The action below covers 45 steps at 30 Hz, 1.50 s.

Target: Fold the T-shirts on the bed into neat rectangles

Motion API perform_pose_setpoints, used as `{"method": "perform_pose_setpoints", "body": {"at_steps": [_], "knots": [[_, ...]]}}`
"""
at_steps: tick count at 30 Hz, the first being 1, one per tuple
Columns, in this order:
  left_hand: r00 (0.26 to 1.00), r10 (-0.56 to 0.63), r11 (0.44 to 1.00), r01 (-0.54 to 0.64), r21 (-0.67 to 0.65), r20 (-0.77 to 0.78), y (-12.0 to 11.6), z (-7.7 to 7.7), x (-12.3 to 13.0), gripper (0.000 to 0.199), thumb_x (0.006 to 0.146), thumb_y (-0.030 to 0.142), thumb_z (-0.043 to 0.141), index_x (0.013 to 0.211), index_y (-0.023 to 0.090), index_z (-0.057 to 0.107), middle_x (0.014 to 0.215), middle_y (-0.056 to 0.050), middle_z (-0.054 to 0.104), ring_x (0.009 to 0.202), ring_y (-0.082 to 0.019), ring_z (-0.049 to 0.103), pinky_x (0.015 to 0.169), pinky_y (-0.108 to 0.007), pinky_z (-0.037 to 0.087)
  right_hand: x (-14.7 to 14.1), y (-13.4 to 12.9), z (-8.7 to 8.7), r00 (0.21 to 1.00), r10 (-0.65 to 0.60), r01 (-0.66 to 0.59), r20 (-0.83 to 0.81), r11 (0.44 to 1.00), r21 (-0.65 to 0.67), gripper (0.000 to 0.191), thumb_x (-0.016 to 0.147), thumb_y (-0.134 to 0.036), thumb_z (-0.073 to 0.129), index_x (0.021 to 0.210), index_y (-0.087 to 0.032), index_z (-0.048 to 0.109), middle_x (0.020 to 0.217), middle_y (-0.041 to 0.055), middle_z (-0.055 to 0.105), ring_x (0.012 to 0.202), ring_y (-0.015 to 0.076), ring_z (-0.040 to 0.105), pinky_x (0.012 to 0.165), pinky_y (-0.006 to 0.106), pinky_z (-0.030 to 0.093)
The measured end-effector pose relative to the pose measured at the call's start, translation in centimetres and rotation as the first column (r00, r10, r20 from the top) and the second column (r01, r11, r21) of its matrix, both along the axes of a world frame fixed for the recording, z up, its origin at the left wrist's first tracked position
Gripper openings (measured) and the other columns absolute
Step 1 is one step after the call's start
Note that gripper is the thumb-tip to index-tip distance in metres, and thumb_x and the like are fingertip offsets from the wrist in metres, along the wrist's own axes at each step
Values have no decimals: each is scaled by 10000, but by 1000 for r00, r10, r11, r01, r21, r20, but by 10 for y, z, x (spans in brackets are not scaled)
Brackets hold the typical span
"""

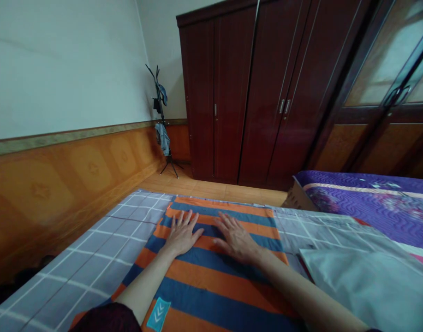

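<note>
Across the checked sheet [104,244] lies an orange-and-blue striped cloth [211,282], spread flat. Over its far half, the left hand [182,235] and right hand [237,237] are palm-down, fingers open and extended.

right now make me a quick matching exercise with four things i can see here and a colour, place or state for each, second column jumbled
1. striped cloth
2. label
3. coat rack
4. wardrobe

A. dark red-brown, doors shut
B. orange and blue, beneath the left hand and the right hand
C. near the room's corner, with clothing hanging on it
D. teal, with white chevrons

Right pairs: 1-B, 2-D, 3-C, 4-A
</note>
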<state>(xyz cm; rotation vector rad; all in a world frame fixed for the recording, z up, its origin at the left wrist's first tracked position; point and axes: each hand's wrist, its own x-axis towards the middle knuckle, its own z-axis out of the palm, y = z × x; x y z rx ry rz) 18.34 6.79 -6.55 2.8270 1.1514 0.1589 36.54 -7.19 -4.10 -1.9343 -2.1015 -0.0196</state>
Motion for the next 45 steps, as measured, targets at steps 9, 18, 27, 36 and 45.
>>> {"method": "perform_pose_setpoints", "body": {"at_steps": [9,18,27,36,45], "knots": [[998,-26,1000,26,-13,55,1,-1,-2,663,916,579,224,1472,218,250,1535,-72,197,1405,-361,108,1101,-597,81,46,19,18,943,-331,334,42,939,-84,585,946,-426,303,1399,-61,369,1442,235,350,1347,384,271,1041,617,187],[995,54,998,-57,38,84,24,-3,-19,540,924,311,264,1429,140,348,1501,-89,302,1390,-294,221,1123,-507,144,-53,93,-4,997,-64,70,53,992,-109,543,952,-494,272,1422,-238,358,1484,36,349,1357,210,296,1098,380,217],[979,163,984,-171,57,123,37,-3,-28,569,928,422,263,1411,146,384,1483,-97,341,1371,-352,238,1098,-549,166,-17,52,7,904,-413,422,109,904,-70,648,920,-476,354,1418,-61,336,1499,227,223,1375,361,209,1075,547,184],[976,158,985,-167,47,153,34,8,-34,567,920,413,309,1387,110,415,1466,-138,361,1365,-360,244,1089,-556,180,27,-35,-12,815,-543,561,202,826,-45,590,916,-465,340,1381,-111,420,1454,162,369,1344,326,308,1066,526,265],[966,-217,975,221,-15,138,-15,9,-10,672,895,629,247,1457,263,273,1532,-26,228,1414,-294,132,1124,-537,117,-78,-92,-27,989,-133,137,60,988,-73,629,910,-521,379,1464,-247,265,1519,73,240,1385,259,231,1101,452,274]]}}
